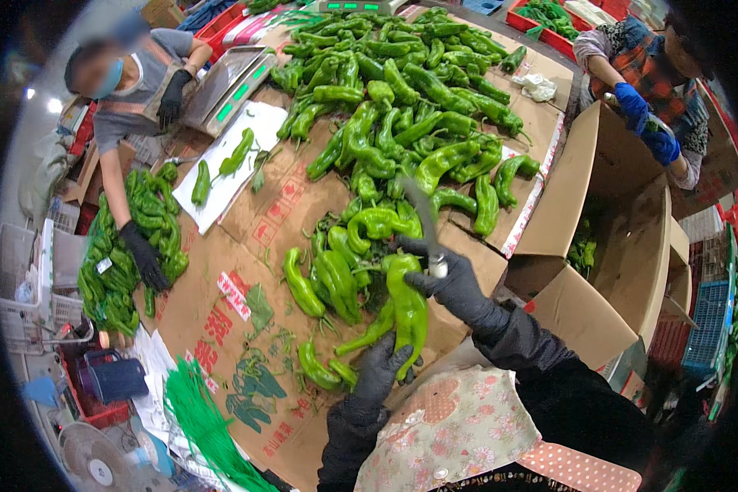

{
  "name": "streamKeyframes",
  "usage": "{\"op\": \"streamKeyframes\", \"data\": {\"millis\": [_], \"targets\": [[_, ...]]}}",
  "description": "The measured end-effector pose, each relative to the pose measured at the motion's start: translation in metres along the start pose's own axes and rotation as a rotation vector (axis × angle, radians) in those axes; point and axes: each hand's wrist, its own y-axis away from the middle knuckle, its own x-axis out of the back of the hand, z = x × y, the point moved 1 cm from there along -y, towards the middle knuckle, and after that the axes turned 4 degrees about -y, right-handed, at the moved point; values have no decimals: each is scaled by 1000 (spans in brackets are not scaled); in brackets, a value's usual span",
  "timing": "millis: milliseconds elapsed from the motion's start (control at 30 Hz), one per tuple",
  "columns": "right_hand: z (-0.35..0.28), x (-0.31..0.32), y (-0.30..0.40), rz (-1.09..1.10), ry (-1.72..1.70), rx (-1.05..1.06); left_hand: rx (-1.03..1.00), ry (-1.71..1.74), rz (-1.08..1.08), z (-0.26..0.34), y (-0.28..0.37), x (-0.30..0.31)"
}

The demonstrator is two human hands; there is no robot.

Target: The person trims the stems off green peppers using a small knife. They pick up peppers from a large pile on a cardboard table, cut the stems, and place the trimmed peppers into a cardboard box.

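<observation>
Both of my hands wear dark gloves. My left hand (378,369) holds the lower end of a long green pepper (408,301) over the cardboard-covered table. My right hand (446,280) grips the light handle of a knife (429,224), its blade pointing up and away from me, while its thumb and fingers touch the pepper's stem end. Loose green peppers (338,283) lie just left of the held one, some touching leafy scraps. Beyond my hands spreads a large heap of green peppers (400,92).
Green netting sleeves (203,418) lie at the near left edge. A co-worker's gloved hand (142,255) rests on netted peppers (107,270). A digital scale (230,89) stands beyond. Right of the table is an open cardboard box (621,246); another co-worker's blue gloves (642,123) hold something behind it.
</observation>
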Motion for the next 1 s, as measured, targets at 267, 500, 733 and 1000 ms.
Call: {"op": "streamKeyframes", "data": {"millis": [267,500,733,1000], "targets": [[47,32,-21,342,146,18,-335,-191,589,11,-6,72],[64,87,-88,554,298,4,-240,-85,609,45,-14,94],[68,89,-121,531,255,-13,-320,-393,340,139,-132,146],[59,87,-110,397,25,-129,-798,-347,34,251,-294,72]]}}
